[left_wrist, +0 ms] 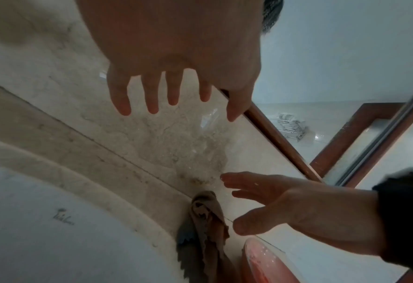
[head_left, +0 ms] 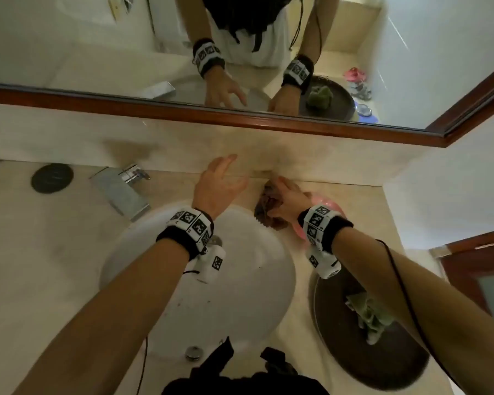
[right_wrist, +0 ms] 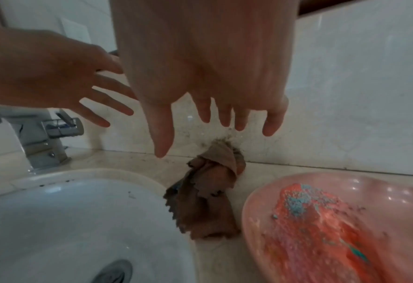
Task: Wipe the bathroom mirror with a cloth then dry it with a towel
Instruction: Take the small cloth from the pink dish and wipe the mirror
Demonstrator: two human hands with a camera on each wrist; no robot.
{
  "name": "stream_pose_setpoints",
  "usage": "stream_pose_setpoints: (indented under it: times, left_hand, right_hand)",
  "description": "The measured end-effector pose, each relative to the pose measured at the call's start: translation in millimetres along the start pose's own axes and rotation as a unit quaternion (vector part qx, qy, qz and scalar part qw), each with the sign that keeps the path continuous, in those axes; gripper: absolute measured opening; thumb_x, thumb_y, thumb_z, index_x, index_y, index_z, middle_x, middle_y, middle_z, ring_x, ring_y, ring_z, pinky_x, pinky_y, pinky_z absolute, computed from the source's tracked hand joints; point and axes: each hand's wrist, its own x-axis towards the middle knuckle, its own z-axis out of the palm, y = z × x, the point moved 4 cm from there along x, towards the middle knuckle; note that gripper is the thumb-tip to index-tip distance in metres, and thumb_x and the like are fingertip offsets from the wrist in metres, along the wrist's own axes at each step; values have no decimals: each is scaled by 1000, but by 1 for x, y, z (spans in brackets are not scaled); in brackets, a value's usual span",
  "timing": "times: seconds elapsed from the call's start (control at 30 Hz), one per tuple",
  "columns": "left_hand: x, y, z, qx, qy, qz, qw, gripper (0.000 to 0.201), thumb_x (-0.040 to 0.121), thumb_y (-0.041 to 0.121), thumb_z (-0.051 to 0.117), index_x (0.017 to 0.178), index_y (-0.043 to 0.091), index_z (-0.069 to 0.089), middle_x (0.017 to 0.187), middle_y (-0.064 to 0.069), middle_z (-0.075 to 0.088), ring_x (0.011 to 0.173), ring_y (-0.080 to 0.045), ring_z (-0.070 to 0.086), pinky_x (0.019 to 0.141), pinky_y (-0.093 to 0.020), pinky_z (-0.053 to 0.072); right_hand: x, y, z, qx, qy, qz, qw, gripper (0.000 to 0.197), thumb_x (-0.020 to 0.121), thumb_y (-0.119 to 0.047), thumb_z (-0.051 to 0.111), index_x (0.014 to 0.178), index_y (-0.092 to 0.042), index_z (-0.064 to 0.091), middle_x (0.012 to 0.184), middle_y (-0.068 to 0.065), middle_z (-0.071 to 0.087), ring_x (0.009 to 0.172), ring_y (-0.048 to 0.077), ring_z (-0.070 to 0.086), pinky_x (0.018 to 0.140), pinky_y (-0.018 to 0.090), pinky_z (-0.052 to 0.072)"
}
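A crumpled brown cloth lies on the counter against the back wall, between the white sink and a pink dish. My right hand hovers just above the cloth with fingers spread and straight, holding nothing. My left hand is raised beside it, fingers spread, also empty. The wood-framed mirror hangs above the backsplash. A greenish towel lies crumpled on a dark round tray at the right.
A chrome faucet stands left of the sink, with a dark round disc further left. The pink dish holds red and blue residue. A door frame borders the counter's right end.
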Motion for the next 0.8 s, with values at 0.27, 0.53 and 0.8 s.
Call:
stream_pose_setpoints:
  times: [0.27, 0.53, 0.8]
  left_hand:
    - [12, -16, 10, 1, -15, -13, 1000, 70, 76, 59, 54, 142, 37, 48, 152, -2, 43, 139, -20, 40, 114, -45, 35]
    - [13, -31, 14, 2, -30, -47, 998, 69, 79, 58, 53, 143, 34, 46, 155, -1, 38, 143, -19, 34, 117, -45, 31]
    - [6, -30, 14, -10, -38, -40, 998, 62, 84, 51, 56, 143, 31, 48, 153, 1, 42, 140, -17, 38, 115, -44, 33]
  right_hand:
    - [35, 12, 27, -142, -64, -3, 988, 100, 78, -54, 65, 153, -25, 4, 161, -3, -5, 147, 19, 5, 114, 48, 14]
    - [52, 12, 40, -199, -17, -45, 979, 86, 81, -41, 63, 152, -22, 17, 157, 3, 17, 142, 23, 20, 110, 41, 21]
    - [46, 3, 33, -186, 45, -36, 981, 48, 89, -19, 47, 137, -18, 47, 132, 9, 52, 106, 35, 54, 95, 36, 37]
